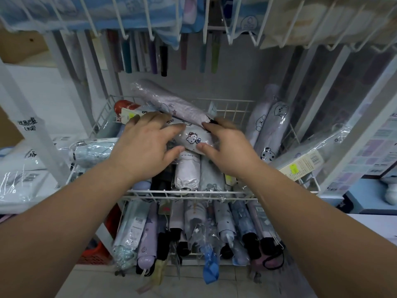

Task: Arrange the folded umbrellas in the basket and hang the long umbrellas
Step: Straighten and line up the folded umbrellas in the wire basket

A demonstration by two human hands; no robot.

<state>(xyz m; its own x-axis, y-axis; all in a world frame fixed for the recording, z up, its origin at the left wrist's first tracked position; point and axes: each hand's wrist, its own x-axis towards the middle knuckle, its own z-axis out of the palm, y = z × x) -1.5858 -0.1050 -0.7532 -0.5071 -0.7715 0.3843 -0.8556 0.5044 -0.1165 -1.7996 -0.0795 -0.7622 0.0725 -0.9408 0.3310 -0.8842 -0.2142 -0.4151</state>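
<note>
Hands (146,145) (227,147) grip 1 cat-print folded umbrella (194,138) in wire basket (193,192).

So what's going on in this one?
A person is sorting folded umbrellas in a wire basket. The left hand and the right hand hold a plastic-wrapped white cat-print umbrella by its two ends, over the others packed in the basket. A lilac-grey umbrella lies slanted across the back of the pile. Long umbrellas hang on the rack behind.
</note>
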